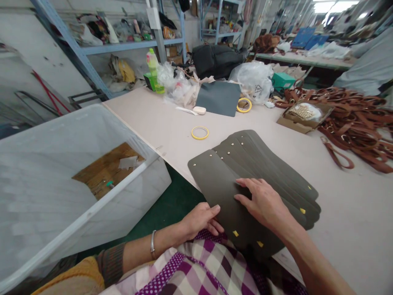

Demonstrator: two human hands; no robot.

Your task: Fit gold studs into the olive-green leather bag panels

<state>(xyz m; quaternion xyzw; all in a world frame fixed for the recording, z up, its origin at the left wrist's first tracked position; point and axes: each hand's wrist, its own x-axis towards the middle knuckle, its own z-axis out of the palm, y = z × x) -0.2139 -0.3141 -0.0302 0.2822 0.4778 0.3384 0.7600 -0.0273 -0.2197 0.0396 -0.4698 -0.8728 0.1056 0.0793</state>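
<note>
A fanned stack of dark grey-green flat panels [270,164] with rounded corners lies at the table's near edge. Small metal studs show at their far ends, and bits of yellow tape mark the near ends. My left hand [202,219] grips the left edge of the top panel [211,176], thumb above and the other fingers partly hidden at its edge. Over the same panel is my right hand [264,200], its thumb and fingers apart and the fingertips at the surface. The top panel's near end overhangs the table edge by my lap.
A large white bin [144,196] stands left of the table [172,119]. Tape rolls [199,138] [251,105] and a grey sheet [217,98] lie beyond the stack. At right are a box of metal parts [302,116] and a heap of brown straps [353,119].
</note>
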